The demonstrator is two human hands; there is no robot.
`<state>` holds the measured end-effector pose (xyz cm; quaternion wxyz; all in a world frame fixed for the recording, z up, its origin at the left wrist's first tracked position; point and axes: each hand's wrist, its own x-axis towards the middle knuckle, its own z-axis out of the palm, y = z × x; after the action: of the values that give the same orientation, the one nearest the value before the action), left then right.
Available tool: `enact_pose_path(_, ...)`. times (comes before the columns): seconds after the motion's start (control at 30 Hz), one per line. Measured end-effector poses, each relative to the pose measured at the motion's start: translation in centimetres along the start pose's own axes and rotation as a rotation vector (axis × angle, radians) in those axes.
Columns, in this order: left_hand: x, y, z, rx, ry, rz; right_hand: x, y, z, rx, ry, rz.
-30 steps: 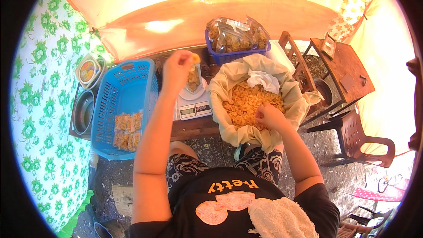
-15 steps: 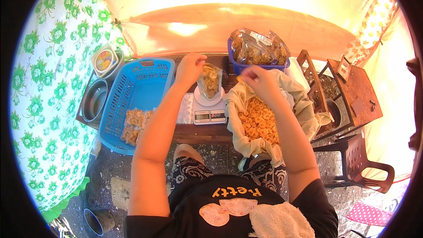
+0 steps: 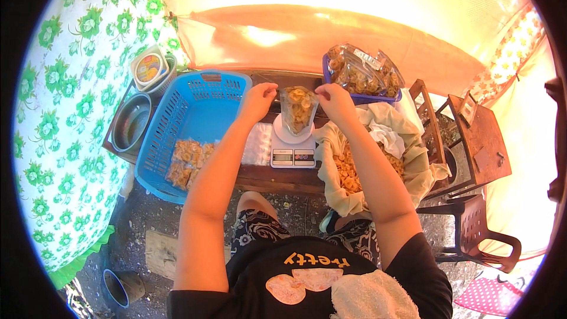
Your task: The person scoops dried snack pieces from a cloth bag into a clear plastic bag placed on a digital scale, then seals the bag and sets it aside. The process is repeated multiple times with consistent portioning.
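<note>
A clear pouch (image 3: 297,111) partly filled with yellow banana chips stands upright on the white platform of a kitchen scale (image 3: 293,158). My left hand (image 3: 258,101) is closed, its fingertips pinched at the pouch's upper left corner. At the upper right corner, the fingers of my right hand (image 3: 336,103) are likewise pinched together. Below my right forearm lie loose banana chips (image 3: 348,174) in a basin lined with a pale cloth (image 3: 333,196); the forearm hides part of them.
To the left, a blue basket (image 3: 204,112) holds several small packed bags (image 3: 188,156). A purple-blue bin (image 3: 378,99) of filled pouches (image 3: 363,71) stands at the back right. A metal pot (image 3: 131,123) sits far left; a brown plastic chair (image 3: 472,230) stands right.
My right hand has moved left from above the chip basin to the pouch's top corner; the yellow piece in its fingers no longer shows. My left hand has lowered slightly. The view has shifted.
</note>
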<state>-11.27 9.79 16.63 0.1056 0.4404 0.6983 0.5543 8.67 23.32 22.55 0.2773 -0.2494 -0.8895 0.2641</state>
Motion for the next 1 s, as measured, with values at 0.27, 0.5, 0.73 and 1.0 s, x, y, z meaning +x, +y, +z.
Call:
enact_pose_path(0.27, -0.9, 1.1, 2.8, 0.143, 0.030, 0.081, -0.2, 0.3, 1.5, -0.046, -0.043, 0.123)
enact_pose_path(0.5, -1.9, 0.8, 1.7, 0.083, 0.078, -0.059, -0.8, 0.5, 1.2, -0.074, -0.005, 0.140)
enact_pose_path(0.73, -2.2, -0.5, 1.5, -0.280, -0.196, -0.210, -1.0, 2.2, 1.5, 0.032, -0.078, 0.150)
enact_pose_path(1.0, -1.8, -0.5, 2.1, -0.442, -0.431, -0.252, -1.0, 3.1, 1.2, 0.053, -0.151, 0.160)
